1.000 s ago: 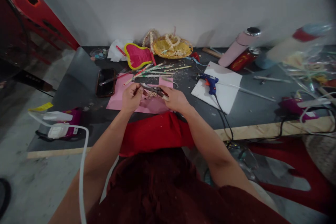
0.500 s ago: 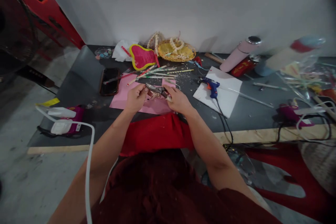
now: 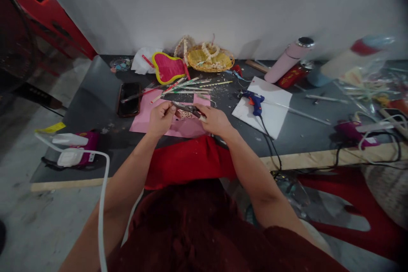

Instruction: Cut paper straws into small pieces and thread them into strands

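Note:
My right hand (image 3: 217, 120) is wrapped round the handles of a pair of pruning shears (image 3: 188, 108), whose blades point left. At the blade tips, the thumb and fingers of my left hand (image 3: 160, 118) are pinched together; what they hold is too small to make out. Beneath both hands lies a sheet of pink paper (image 3: 140, 124), with a heap of small pale cut pieces (image 3: 185, 114) on it. Just behind the paper, several patterned paper sticks (image 3: 191, 88) lie in a loose pile.
A yellow basket (image 3: 199, 66) and a pink, yellow-edged heart-shaped piece (image 3: 170, 68) stand at the back. Left is a phone (image 3: 128, 100). A blue glue gun (image 3: 256, 103) rests on a white board (image 3: 277, 114). A pink flask (image 3: 288, 60) and red can (image 3: 295, 75) stand right. A white cable (image 3: 102, 204) crosses my left arm.
The whole view has shifted slightly, so things sit a little farther left. The shears' blades look more closed and flatter than before. Both hands keep their holds.

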Motion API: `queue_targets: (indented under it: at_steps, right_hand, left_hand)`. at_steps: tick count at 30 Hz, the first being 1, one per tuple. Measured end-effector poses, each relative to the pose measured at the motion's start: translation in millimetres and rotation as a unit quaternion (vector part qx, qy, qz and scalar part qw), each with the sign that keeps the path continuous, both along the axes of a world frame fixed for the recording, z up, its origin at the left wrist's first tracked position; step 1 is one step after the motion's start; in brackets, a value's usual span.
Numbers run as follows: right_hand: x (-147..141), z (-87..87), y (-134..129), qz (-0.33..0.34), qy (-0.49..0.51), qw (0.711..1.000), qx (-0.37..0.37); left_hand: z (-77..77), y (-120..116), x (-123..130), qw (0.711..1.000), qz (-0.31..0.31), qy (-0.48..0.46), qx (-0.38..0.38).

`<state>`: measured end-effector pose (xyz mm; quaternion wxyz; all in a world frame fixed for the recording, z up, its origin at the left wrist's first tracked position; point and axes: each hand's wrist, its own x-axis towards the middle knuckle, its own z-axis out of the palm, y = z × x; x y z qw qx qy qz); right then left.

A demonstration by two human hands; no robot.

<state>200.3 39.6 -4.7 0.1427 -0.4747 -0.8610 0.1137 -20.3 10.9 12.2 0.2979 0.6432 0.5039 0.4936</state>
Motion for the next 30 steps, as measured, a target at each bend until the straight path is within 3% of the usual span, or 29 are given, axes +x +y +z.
queue_targets:
  at_steps: [6,13,20,30]
  right_hand:
    - [0.9,2.2,-1.0,0.014,0.002,1.000,-0.011]
    - [-2.1,1.6,-1.0,-0.027,0.012,1.000,-0.002]
    - [0.6,-0.8,2.4,0.018,0.013,1.000,-0.007]
    - [0.5,2.3,-1.0,0.002,0.000,1.000,-0.009]
  left_hand:
    - [-0.7,-0.7,0.5,1.000,-0.003,-0.009,0.003]
    - [-1.2,1.6,0.5,1.000,0.020,-0.006,0.014]
    - [-2.5,0.9,0.0,1.000,0.003,0.002,-0.002]
    - [-3.1,0.8,-0.6,1.000,0.009,-0.003,0.001]
